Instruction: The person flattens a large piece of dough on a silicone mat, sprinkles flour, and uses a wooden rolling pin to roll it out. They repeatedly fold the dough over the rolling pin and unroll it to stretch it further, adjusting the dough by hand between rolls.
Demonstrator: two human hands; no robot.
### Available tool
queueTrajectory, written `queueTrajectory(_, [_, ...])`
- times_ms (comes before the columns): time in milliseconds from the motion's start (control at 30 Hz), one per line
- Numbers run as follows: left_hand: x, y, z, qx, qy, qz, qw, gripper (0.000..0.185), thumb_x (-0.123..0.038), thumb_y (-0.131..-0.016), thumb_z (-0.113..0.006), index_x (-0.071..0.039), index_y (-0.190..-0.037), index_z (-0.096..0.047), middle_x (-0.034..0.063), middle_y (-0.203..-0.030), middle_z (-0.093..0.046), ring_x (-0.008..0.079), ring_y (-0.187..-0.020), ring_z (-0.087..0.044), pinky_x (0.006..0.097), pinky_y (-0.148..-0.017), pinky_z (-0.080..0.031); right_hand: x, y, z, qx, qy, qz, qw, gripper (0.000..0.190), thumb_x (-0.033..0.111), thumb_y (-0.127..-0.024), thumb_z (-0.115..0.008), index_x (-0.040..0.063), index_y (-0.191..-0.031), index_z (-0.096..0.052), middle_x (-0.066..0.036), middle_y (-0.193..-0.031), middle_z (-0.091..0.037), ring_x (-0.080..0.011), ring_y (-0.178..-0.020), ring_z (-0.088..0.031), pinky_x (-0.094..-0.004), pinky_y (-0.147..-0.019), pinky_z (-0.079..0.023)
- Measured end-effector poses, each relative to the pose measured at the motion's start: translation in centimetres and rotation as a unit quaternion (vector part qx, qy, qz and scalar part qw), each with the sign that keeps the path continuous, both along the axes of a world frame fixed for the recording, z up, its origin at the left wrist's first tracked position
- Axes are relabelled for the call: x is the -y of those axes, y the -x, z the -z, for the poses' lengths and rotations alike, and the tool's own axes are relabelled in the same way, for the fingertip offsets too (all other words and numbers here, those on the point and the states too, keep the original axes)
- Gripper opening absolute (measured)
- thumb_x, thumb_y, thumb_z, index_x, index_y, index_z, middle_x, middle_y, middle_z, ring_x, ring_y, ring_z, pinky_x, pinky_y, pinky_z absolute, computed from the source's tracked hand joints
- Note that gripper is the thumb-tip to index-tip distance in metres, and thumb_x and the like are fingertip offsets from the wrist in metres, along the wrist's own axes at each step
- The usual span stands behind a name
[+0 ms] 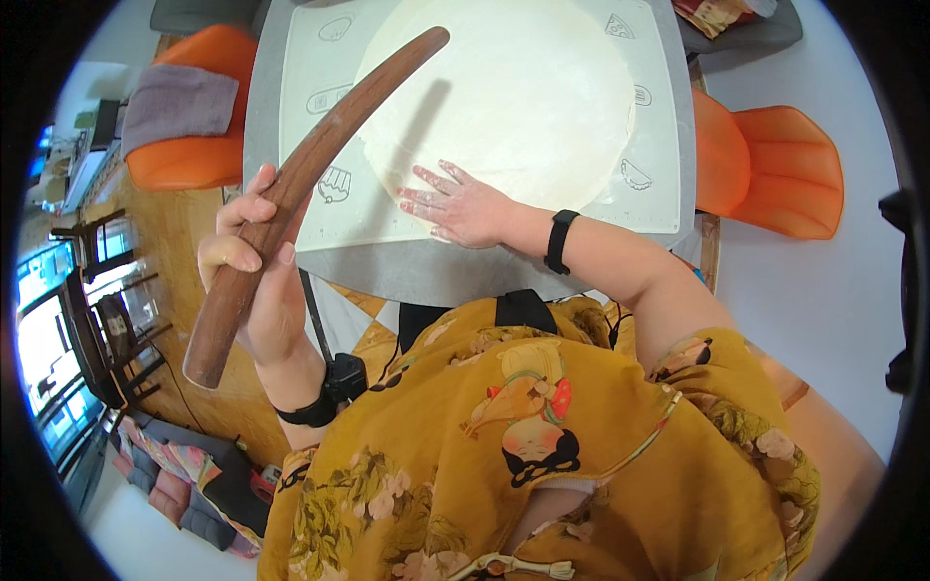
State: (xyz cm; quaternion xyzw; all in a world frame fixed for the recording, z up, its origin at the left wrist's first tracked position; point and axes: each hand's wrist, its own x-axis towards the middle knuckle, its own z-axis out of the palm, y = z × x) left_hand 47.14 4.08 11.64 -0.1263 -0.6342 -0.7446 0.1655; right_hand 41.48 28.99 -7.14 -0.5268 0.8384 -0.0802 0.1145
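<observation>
My left hand [265, 254] is raised at the near left of the table, its fingers wrapped around a dark wooden rolling pin [290, 181]. The pin looks curved and slants up to the right, its far end above the dough, where it casts a shadow. A large, thin, round sheet of pale dough [501, 109] lies on a light baking mat [305, 210] with printed food drawings. My right hand [461, 207] rests flat on the dough's near left edge, fingers spread and dusted with flour, and holds nothing.
The mat lies on a grey table [407, 272] with a rounded near edge. An orange chair [785, 171] stands at the right; another orange chair [182, 163] at the left bears a purple-grey towel [182, 98]. Farther left are a dark wooden chair and a sofa [211, 508].
</observation>
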Motion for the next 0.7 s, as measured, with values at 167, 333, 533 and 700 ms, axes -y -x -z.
queueTrajectory(167, [-0.2, 0.8, -0.7, -0.009, 0.022, 0.013, 1.0, 0.032, 0.012, -0.088, -0.063, -0.017, -0.093, -0.049, 0.0156, -0.125, -0.059, 0.0462, -0.146, -0.044, 0.0697, -0.113, -0.045, -5.2, 1.3, -0.2, 0.047, -0.021, -0.062, 0.997, 0.067, 0.049, -0.107, -0.043, 0.021, -0.167, -0.029, -0.002, -0.175, -0.02, -0.0325, -0.163, -0.009, -0.0543, -0.131, -0.01])
queueTrajectory(333, [0.0, 0.5, -0.6, 0.0, 0.007, 0.003, 1.0, 0.032, 0.012, -0.088, -0.064, -0.016, -0.094, -0.048, 0.0152, -0.123, -0.059, 0.0456, -0.146, -0.044, 0.07, -0.113, -0.045, -11.4, 5.2, -1.4, -0.009, -0.085, 0.196, 0.977, 0.07, 0.055, -0.106, -0.045, 0.025, -0.167, -0.028, -0.004, -0.177, -0.014, -0.036, -0.162, -0.007, -0.0577, -0.13, -0.008])
queueTrajectory(533, [-0.2, 1.3, -0.1, 0.014, 0.002, -0.003, 1.0, 0.033, 0.013, -0.088, -0.063, -0.016, -0.093, -0.048, 0.0155, -0.123, -0.058, 0.0451, -0.146, -0.044, 0.0708, -0.113, -0.044, -8.3, 7.6, -0.5, -0.001, -0.049, 0.252, 0.966, 0.073, 0.057, -0.105, -0.046, 0.025, -0.167, -0.027, -0.008, -0.177, -0.012, -0.037, -0.162, -0.008, -0.0601, -0.129, -0.006])
queueTrajectory(700, [-0.6, 2.3, -0.1, 0.026, 0.01, -0.005, 1.0, 0.033, 0.015, -0.086, -0.061, -0.015, -0.092, -0.047, 0.0154, -0.123, -0.057, 0.0454, -0.146, -0.044, 0.0713, -0.113, -0.043, -6.2, 13.6, 0.0, -0.058, -0.013, 0.158, 0.986, 0.074, 0.059, -0.105, -0.045, 0.025, -0.167, -0.026, -0.008, -0.176, -0.014, -0.0388, -0.162, -0.009, -0.0594, -0.129, -0.008])
